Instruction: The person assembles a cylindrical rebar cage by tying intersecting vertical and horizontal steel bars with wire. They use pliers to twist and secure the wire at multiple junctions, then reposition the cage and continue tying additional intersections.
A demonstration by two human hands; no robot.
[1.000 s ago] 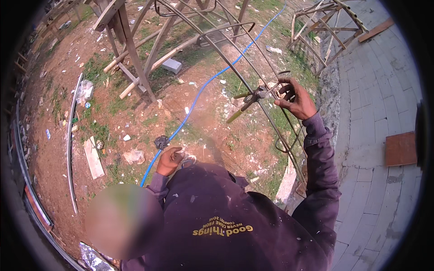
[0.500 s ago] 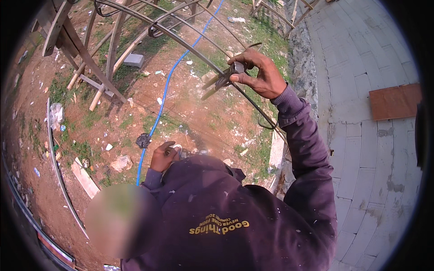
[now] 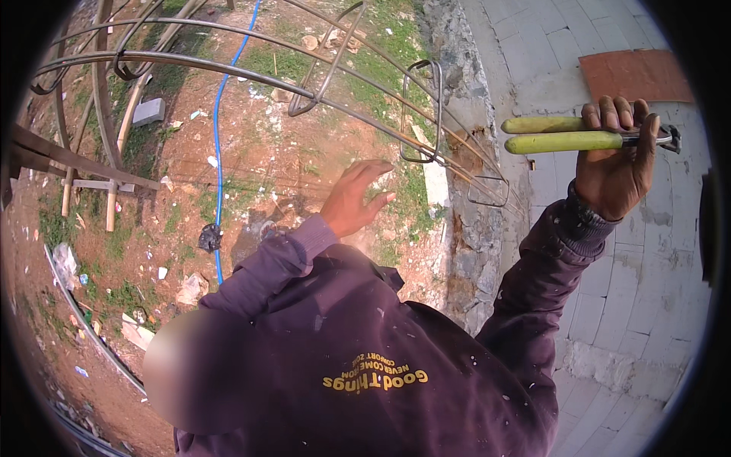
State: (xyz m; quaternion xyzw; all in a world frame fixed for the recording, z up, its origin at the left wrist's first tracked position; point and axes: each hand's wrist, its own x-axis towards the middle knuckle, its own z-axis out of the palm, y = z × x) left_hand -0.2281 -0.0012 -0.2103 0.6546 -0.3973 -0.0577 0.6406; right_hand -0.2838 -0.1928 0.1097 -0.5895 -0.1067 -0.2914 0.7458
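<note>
My right hand (image 3: 615, 174) is raised at the right, palm up, closed on a pair of end-cutting pincers (image 3: 563, 142). The two yellow handles point left, slightly spread, and the dark metal head sticks out past my fingers on the right. In the middle, my left hand (image 3: 352, 199) reaches forward with thumb and fingers apart, and I see nothing in it. Just beyond it runs a rebar cage of long steel bars (image 3: 228, 70) with rectangular stirrups (image 3: 439, 99) around them. Neither hand touches the cage.
A blue hose (image 3: 218, 152) crosses the littered soil. Wooden supports (image 3: 103, 114) stand at the far left near a grey block (image 3: 148, 112). A rough concrete edge (image 3: 476, 251) borders the block wall (image 3: 594, 251) on the right, with a reddish-brown board (image 3: 636, 75) on it.
My right hand has left the bar and swung right, carrying the pincers. My left hand has risen forward and right, toward the cage. The view has shifted to the right.
</note>
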